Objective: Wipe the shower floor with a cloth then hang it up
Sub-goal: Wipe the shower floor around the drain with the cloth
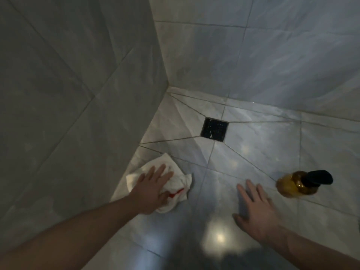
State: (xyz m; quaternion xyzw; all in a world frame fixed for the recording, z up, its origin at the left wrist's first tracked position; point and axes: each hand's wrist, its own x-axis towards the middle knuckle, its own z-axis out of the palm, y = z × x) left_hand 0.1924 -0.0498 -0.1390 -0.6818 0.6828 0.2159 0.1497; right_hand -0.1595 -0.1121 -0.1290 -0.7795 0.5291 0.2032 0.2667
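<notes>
White cloth [176,189] with a red mark, crumpled on the shower floor [243,152] hard against the foot of the left wall [68,94], pinned flat under the left hand [153,189], fingers spread and pressing rather than gripping. Long axis running roughly from the wall corner toward the viewer; unwiped floor and black drain [214,129] lying ahead and to the right, so next stroke judged to sweep rightward, away from the wall. Right hand [255,209] empty, splayed wide and apparently braced on the tiles well apart from the cloth, amber pump bottle [298,184] just beyond it.
</notes>
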